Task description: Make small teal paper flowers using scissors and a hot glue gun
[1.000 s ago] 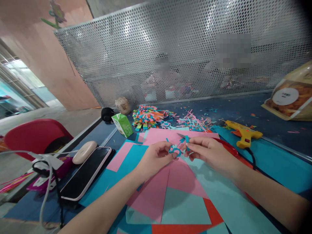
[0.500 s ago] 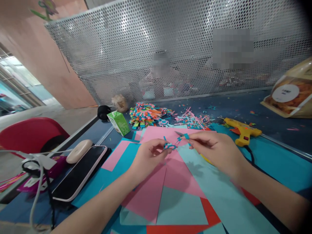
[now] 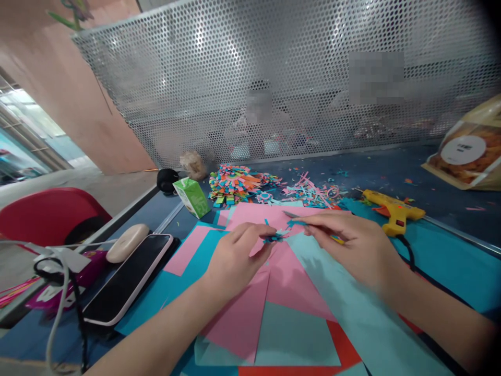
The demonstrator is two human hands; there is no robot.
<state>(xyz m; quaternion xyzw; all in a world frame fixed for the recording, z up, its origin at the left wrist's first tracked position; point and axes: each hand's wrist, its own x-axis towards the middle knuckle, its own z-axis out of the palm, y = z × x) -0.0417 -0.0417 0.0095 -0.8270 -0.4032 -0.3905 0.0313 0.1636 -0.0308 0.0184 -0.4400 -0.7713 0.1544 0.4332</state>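
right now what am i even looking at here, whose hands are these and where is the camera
The camera sits on a person's head and looks forward and down, so both bare hands are that person's own. The left hand pinches a small blue paper cutout. The right hand holds small scissors at that cutout. Under them lie pink and blue paper sheets on a blue table. Nearby are a yellow glue gun, a green carton, a pile of paper scraps and a phone. A perforated metal screen stands behind.

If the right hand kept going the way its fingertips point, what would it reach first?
The right hand points left toward the small blue paper cutout pinched by the left hand. It would probably meet that cutout first, then the left fingers; depth is hard to judge.
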